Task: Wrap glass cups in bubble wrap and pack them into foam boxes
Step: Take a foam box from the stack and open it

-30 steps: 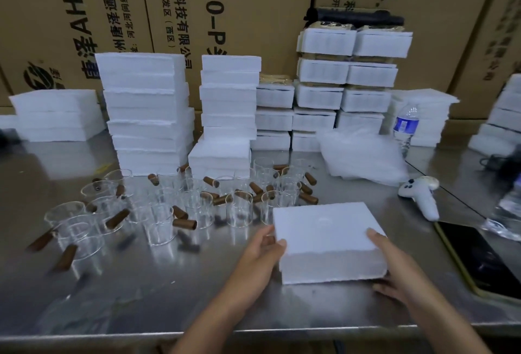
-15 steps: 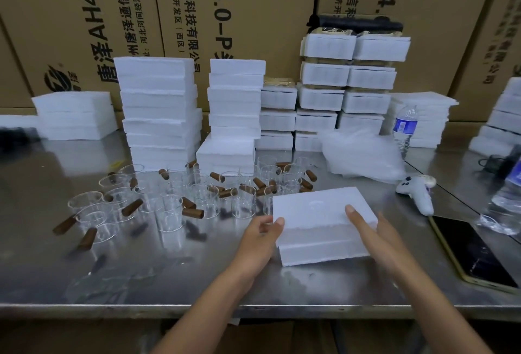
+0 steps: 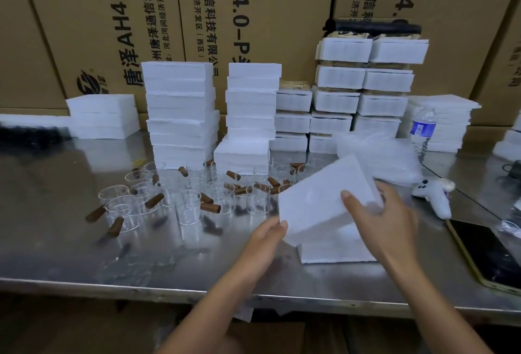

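This looks to me like a packing station in a warehouse. Across the whole top of the frame stands a wall of big brown cartons (image 3: 267, 15) with printed company text. Below them, a long steel table (image 3: 56, 255) carries many stacks of white foam boxes (image 3: 180, 111) in the middle. At center left are dozens of identical glass cups (image 3: 186, 207), and at center right a heap of bubble wrap (image 3: 377, 153).

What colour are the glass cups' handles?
Handles are brown, clearest in the head view.
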### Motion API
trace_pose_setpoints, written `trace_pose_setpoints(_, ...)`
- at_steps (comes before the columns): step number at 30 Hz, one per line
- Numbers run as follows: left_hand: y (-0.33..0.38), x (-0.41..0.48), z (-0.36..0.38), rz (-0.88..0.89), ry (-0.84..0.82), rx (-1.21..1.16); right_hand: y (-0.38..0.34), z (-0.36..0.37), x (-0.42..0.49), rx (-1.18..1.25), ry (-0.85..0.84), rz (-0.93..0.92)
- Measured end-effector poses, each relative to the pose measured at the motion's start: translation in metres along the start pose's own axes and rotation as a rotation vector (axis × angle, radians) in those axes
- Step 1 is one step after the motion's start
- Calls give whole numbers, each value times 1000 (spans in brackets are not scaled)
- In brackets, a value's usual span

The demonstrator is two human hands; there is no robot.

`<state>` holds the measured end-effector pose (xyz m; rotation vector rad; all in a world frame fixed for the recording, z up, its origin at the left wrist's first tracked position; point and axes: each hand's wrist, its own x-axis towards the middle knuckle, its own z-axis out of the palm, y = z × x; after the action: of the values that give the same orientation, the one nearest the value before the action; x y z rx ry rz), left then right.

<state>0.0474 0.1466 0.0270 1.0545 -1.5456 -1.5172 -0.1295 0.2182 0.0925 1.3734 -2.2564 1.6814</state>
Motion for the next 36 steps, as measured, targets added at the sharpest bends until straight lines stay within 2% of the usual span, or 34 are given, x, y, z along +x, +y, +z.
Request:
trace_pose_setpoints(2,-2,-1,-7,-22,65,3,-15,7,-7,35,-3,-92)
trace_pose_setpoints(5,-5,-4,-24,-43,228,14,-34,20,-16,-123,-6,-293)
trace_pose_setpoints(8,-4,-7,-43,45,354,-73,-51,36,-23,-189,-12,-469)
trace_pose_setpoints(11,11,-12,-58,149,409,-262,-68,55,-38,-197,-17,-630)
trace_pose_setpoints(14,24,-15,-70,173,389,-426,-79,77,-54,-311,-72,-725)
trace_pose_setpoints(16,27,-15,-77,148,376,-441,-80,96,-64,-390,-145,-712)
trace_pose_setpoints(19,22,-11,-86,74,394,-309,-82,118,-75,-507,-272,-646)
trace_pose_setpoints(23,1,1,-98,-32,455,-57,-66,140,-75,-411,-616,-635)
trace_pose_setpoints(25,-7,6,-101,-26,453,60,-56,139,-69,-339,-689,-657)
trace_pose_setpoints(28,-15,14,-105,-13,436,171,-37,129,-50,-211,-635,-645)
trace_pose_setpoints(31,-18,18,-111,23,423,265,-22,120,-19,-121,-488,-495)
trace_pose_setpoints(36,-15,18,-113,171,470,421,-4,126,44,-230,-443,-226)
